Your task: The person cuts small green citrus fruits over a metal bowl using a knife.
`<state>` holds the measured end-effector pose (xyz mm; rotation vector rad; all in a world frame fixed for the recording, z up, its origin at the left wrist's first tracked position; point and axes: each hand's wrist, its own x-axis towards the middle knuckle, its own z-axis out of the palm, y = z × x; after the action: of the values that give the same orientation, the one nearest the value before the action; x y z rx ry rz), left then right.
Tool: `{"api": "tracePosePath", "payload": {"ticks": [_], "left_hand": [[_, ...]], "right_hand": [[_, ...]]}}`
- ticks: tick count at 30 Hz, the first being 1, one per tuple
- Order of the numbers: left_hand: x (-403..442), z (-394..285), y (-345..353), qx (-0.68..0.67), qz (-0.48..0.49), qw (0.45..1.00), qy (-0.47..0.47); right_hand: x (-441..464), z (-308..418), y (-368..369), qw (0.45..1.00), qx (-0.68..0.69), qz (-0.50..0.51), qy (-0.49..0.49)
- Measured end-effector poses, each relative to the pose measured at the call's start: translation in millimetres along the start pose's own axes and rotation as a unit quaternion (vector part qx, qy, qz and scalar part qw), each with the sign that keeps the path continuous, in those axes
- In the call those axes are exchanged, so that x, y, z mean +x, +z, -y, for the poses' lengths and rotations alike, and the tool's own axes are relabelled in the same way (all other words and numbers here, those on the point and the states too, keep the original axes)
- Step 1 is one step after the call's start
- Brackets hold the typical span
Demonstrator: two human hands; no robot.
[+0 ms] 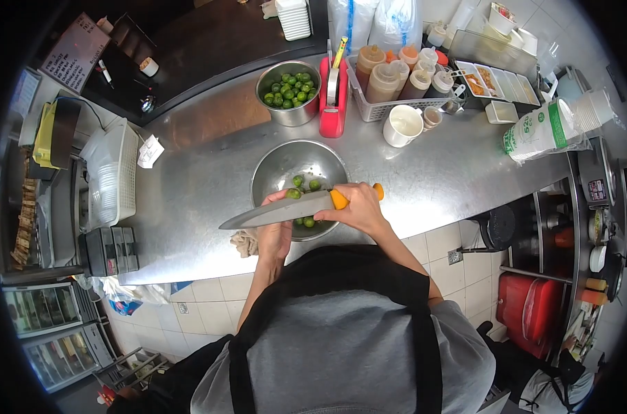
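Observation:
My right hand (361, 206) is wrapped round the yellow-orange handle of a large knife (279, 211). Its broad blade points left and lies across the front of my left hand (276, 238). Past the blade's upper edge, the fingertips of that hand are closed on a small green lime (293, 194); the blade hides the rest of the grip. Both hands are over a steel mixing bowl (266, 165), where several loose limes (315, 185) lie. Behind it, a steel pot (291, 119) is heaped with whole green limes (286, 92).
A crumpled cloth (244, 243) lies left of the bowl. Behind stand a red tape dispenser (333, 103), a grey basket (379, 110) of sauce bottles and a white cup (402, 126). Wrapped paper cups (541, 131) lie at right. Another person (558, 386) is at lower right.

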<state>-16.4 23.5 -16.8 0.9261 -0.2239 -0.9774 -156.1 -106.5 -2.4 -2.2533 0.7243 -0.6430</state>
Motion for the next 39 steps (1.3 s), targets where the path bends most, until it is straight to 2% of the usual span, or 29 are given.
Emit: {"api": "tracePosePath", "payload": {"ticks": [3,6,9,12,15,18,21,24,27,30,31,32,34,38,39], "left_hand": [[0,3,5,0.021,0.058,0.997,-0.035],[-2,-1,7,0.005,0.028,0.999,-0.028],[-2,-5,5,-0.015,0.018,0.999,-0.037],[-1,-7,6,0.050,0.056,0.996,-0.039],[2,-1,2,0.044,0.073,0.995,-0.048],[0,-4,3,0.056,0.056,0.996,-0.043],[1,-3,-3,0.002,0.060,0.996,-0.059],[-4,-9,-1,-0.035,0.063,0.996,-0.058],[2,-11,-15,-0.036,0.110,0.989,-0.087],[17,-26,-15,0.081,0.076,0.990,-0.091],[27,-22,-23,0.213,0.046,0.976,-0.031],[32,-27,-28,0.344,0.068,0.936,-0.029],[37,-40,-24,0.582,0.110,0.806,-0.022],[84,-42,-29,0.575,0.093,0.795,0.170],[90,-54,-7,0.536,0.046,0.830,0.146]], "right_hand": [[-1,8,4,0.997,-0.002,-0.022,-0.077],[2,2,0,0.997,-0.009,-0.026,-0.073],[4,-6,-4,1.000,0.013,-0.002,-0.025],[2,2,-2,0.997,-0.015,-0.035,-0.064],[6,13,-5,0.995,0.000,-0.012,-0.098],[6,0,-3,0.995,-0.011,-0.035,-0.094],[6,-3,-9,0.999,-0.015,0.006,-0.048],[5,-7,-12,1.000,-0.007,0.003,-0.027],[2,-4,-14,0.999,-0.016,0.033,-0.009],[-2,-3,-14,0.996,0.006,0.086,0.030],[-3,-1,-14,0.993,0.023,0.096,0.057],[-4,1,-14,0.990,0.040,0.106,0.085],[-6,-1,-13,0.981,0.083,0.111,0.136],[-5,-10,-4,0.960,0.187,0.100,0.182],[-5,-10,-5,0.955,0.209,0.099,0.185]]}}
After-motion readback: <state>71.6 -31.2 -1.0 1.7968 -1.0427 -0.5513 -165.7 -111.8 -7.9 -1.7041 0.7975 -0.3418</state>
